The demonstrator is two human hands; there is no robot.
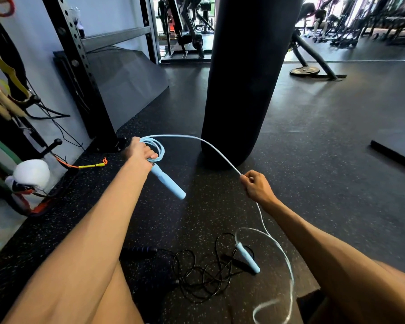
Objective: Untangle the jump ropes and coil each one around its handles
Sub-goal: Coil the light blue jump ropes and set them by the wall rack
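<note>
Now coiling blue rope (220, 153): left hand (139, 152) clenched round one blue handle (167, 183) w/ several loops; right hand (257, 185) pinching the strand, feeding slack. Other blue handle (248, 258) on near floor, just right of black rope (203, 274), still a loose heap. Next, prob: carry strand left for another loop, keep clear of black tangle.

The scene is seen from a single head-worn wide-angle camera, aimed forward and down over both forearms. The left hand (139, 152) and right hand (257, 185) are caught at close range mid-frame, the floor (313, 141) just below them. Beyond the hands a punching bag (248, 78) is framed, edges bowed by the lens.
</note>
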